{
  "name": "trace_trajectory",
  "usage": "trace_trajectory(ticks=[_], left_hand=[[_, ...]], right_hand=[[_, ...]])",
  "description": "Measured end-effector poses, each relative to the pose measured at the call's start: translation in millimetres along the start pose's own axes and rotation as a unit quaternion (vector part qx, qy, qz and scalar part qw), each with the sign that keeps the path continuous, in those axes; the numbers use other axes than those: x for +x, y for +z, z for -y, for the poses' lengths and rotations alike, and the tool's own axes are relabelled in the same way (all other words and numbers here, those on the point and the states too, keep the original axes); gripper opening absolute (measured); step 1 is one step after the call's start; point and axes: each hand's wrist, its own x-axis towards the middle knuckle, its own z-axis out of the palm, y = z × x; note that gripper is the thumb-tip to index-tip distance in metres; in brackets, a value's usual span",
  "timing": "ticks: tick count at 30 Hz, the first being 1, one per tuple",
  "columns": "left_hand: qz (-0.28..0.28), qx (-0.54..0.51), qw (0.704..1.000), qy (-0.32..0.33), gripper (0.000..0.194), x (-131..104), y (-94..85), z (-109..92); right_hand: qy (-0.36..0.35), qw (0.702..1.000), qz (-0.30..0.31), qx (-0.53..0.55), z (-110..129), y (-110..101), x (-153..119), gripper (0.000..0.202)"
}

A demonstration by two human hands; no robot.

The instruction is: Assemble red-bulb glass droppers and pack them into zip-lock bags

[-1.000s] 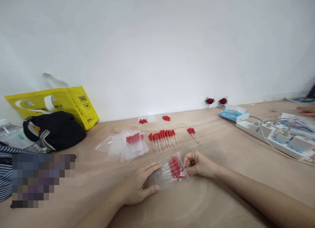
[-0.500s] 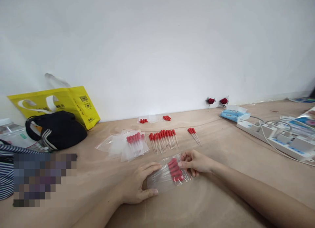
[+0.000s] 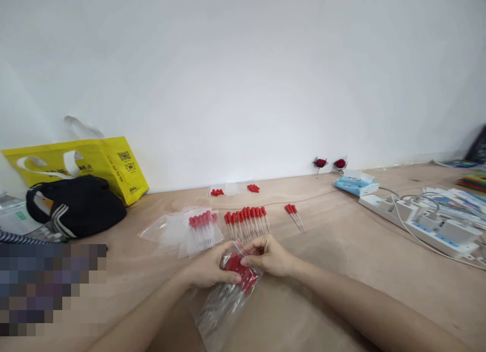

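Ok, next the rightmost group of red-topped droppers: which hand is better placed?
Probably the right hand: it is nearer those droppers, while the left hand is farther across. Both hands are on the clear bag, so the right must let go first.

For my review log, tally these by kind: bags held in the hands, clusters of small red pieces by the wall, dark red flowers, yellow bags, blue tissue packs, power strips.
Held clear bag: 1
Red clusters by the wall: 2
Dark red flowers: 2
Yellow bag: 1
Blue tissue pack: 1
Power strip: 1
Total: 8
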Motion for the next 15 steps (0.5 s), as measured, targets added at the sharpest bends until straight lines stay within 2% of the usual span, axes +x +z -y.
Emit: trace_trajectory(ticks=[2,3,5,7,9,11,15], left_hand=[[-0.017,-0.051,0.999,-0.003,0.052,-1,-2.2,0],[-0.047,-0.074,0.996,-0.013,0.048,-2,-4.5,0],[-0.147,-0.095,0.984,-0.033,0.044,-5,-13.2,2],[-0.265,-0.083,0.960,-0.039,0.042,-4,-28.3,4],[-0.347,-0.051,0.935,-0.044,0.045,1,-47.0,6],[-0.411,0.027,0.909,-0.061,0.046,11,-64.7,9],[-0.475,0.113,0.868,-0.095,0.058,34,-83.4,14]], right_hand=[[-0.050,0.994,-0.076,-0.060,-2,-3,-1,0.022],[-0.067,0.988,-0.111,-0.087,-4,-7,-3,0.021],[-0.077,0.977,-0.159,-0.122,-12,-19,-10,0.021],[-0.059,0.970,-0.190,-0.138,-22,-34,-18,0.021],[-0.036,0.969,-0.207,-0.133,-29,-48,-26,0.023],[-0.019,0.969,-0.210,-0.125,-33,-58,-30,0.024],[-0.002,0.971,-0.208,-0.117,-35,-66,-33,0.025]])
